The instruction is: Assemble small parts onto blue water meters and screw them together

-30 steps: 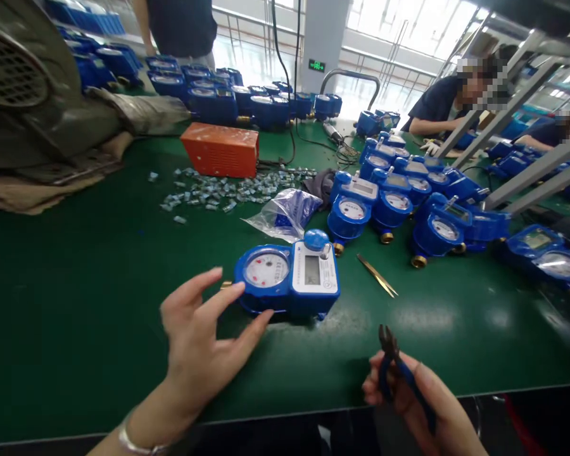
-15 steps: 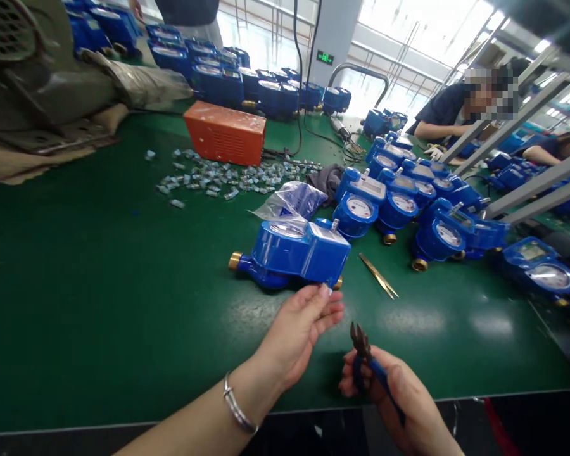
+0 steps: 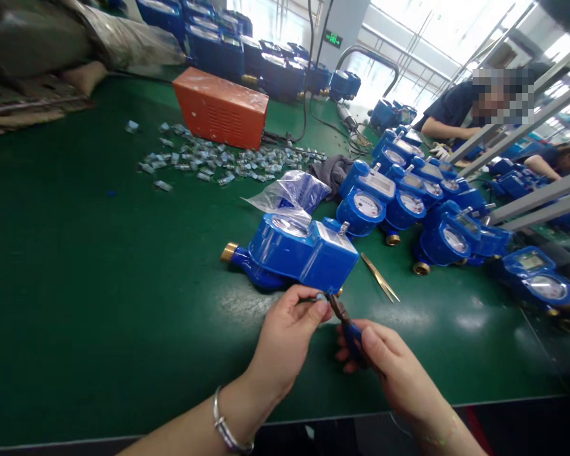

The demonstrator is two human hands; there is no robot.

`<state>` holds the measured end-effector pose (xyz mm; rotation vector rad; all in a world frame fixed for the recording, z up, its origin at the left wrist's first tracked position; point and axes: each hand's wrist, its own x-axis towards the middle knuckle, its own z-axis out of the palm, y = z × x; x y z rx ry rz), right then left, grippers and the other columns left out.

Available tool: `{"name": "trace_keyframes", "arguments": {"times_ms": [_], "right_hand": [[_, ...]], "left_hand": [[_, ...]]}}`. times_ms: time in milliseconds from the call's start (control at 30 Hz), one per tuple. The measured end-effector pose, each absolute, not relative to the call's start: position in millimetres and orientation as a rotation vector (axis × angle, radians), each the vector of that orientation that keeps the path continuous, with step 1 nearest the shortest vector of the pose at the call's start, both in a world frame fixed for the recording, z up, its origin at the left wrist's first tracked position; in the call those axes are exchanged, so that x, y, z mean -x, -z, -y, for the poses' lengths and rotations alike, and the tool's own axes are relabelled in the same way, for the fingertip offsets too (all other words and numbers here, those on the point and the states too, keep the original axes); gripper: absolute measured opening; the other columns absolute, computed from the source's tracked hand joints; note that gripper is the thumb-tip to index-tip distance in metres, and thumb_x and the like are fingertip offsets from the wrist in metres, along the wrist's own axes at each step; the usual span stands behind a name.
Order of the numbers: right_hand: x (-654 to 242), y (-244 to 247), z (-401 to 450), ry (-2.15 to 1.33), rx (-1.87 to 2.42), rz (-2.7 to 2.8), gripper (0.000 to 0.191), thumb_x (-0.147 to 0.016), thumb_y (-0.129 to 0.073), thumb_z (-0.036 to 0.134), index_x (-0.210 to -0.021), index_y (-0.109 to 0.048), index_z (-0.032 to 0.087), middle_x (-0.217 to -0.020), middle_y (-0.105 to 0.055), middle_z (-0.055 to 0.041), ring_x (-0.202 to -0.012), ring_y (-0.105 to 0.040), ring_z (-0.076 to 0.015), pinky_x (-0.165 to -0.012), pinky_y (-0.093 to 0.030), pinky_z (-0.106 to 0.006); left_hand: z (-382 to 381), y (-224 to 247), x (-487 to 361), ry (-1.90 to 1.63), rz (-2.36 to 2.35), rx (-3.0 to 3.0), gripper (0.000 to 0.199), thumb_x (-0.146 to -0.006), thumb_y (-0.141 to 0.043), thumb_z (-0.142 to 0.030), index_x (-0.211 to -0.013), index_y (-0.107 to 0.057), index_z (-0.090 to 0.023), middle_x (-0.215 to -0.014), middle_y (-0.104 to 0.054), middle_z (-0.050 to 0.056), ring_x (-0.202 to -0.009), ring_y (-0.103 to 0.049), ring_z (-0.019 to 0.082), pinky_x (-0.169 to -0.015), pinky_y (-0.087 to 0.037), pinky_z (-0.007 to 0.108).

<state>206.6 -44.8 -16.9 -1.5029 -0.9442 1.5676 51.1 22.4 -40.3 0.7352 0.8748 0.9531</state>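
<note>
Green bench mat (image 3: 76,285) bare at far left, then a scatter of small metal clips (image 3: 209,164) lying before an orange metal box (image 3: 223,114)

Left hand (image 3: 287,329), bracelet (image 3: 225,430) at the wrist, with thumb and forefinger pinched together on a small piece (image 3: 313,297) at the near edge of the blue water meter (image 3: 299,253), too small to name. Meter resting on the mat just beyond both hands, tipped so the dial faces away, brass end to the left, with a clear plastic bag (image 3: 289,193) right behind it

Right hand (image 3: 389,367) clamped round the blue handles of the side cutters (image 3: 344,320), tips touching or nearly touching the pinched piece. Looks like the snipping step, just at contact. A clean cut would seem to call for a steady pinch and the blades set close to the housing

Brass tweezers (image 3: 380,278) lying further right, near a cluster of finished meters (image 3: 408,202). Co-worker's forearm (image 3: 444,130) on the bench beyond

Against half a second ago: cutters were held back near the bench edge and are now up at the meter's corner, and the left fingers have closed tighter
</note>
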Motion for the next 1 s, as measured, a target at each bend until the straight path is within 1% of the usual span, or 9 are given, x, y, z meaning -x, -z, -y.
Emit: {"name": "trace_keyframes", "arguments": {"times_ms": [100,233,467,633,733,900,1000], "right_hand": [[-206,14,40,-1.569,1.573,1.002,0.047,-0.086,-0.051,0.054,-0.104,-0.064,0.012,-0.086,-0.064,-0.0093,-0.078,-0.06,-0.0188,-0.067,-0.049,-0.03],[-207,5,37,-1.577,1.639,1.046,0.046,-0.085,-0.052,0.054,-0.104,-0.064,0.013,-0.088,-0.064,-0.0082,-0.078,-0.06,-0.0181,-0.067,-0.05,-0.029],[-211,1,40,-1.606,1.703,1.018,0.044,-0.087,-0.051,0.052,-0.107,-0.063,0.014,-0.084,-0.065,-0.0064,-0.075,-0.061,-0.0169,-0.066,-0.05,-0.028],[-208,8,37,-1.658,1.59,0.968,0.043,-0.089,-0.048,0.049,-0.101,-0.064,0.012,-0.086,-0.062,-0.0082,-0.075,-0.06,-0.0177,-0.064,-0.049,-0.028],[-206,11,37,-1.687,1.535,0.96,0.043,-0.089,-0.047,0.05,-0.098,-0.064,0.011,-0.082,-0.059,-0.0074,-0.071,-0.057,-0.0154,-0.06,-0.046,-0.025],[-206,7,38,-1.746,1.51,1.02,0.049,-0.082,-0.054,0.057,-0.105,-0.058,0.014,-0.073,-0.051,-0.0011,-0.058,-0.048,-0.0105,-0.046,-0.036,-0.019],[-204,3,35,-1.718,1.607,1.159,0.047,-0.08,-0.057,0.057,-0.1,-0.058,0.014,-0.065,-0.046,0.0026,-0.053,-0.04,-0.0085,-0.046,-0.032,-0.019]], "left_hand": [[-18,46,-48,-1.0,-0.935,-0.852,0.015,-0.081,-0.065,-0.028,-0.091,-0.058,-0.019,-0.088,-0.066,0.002,-0.084,-0.065,0.017,-0.08,-0.051,0.031],[-15,57,-45,-1.061,-1.014,-1.012,0.014,-0.081,-0.064,-0.028,-0.093,-0.06,-0.022,-0.096,-0.062,0.003,-0.086,-0.064,0.018,-0.081,-0.052,0.034],[-13,59,-45,-1.063,-1.012,-1.013,0.011,-0.082,-0.063,-0.028,-0.091,-0.059,-0.023,-0.093,-0.061,0.002,-0.083,-0.063,0.018,-0.078,-0.052,0.033],[-13,55,-43,-1.005,-1.002,-1.005,0.009,-0.083,-0.062,-0.027,-0.09,-0.058,-0.025,-0.092,-0.061,0.001,-0.086,-0.062,0.018,-0.081,-0.05,0.032],[-14,53,-42,-1.016,-1.012,-1.034,0.007,-0.083,-0.061,-0.027,-0.09,-0.059,-0.025,-0.092,-0.06,0.001,-0.084,-0.062,0.017,-0.078,-0.05,0.03],[-17,49,-40,-1.054,-1.052,-1.172,0.006,-0.083,-0.06,-0.023,-0.088,-0.061,-0.026,-0.091,-0.058,-0.001,-0.083,-0.06,0.015,-0.075,-0.049,0.027],[-18,47,-40,-1.08,-1.078,-1.233,0.008,-0.083,-0.06,-0.021,-0.089,-0.062,-0.026,-0.09,-0.058,-0.001,-0.083,-0.059,0.015,-0.075,-0.048,0.025]]}}
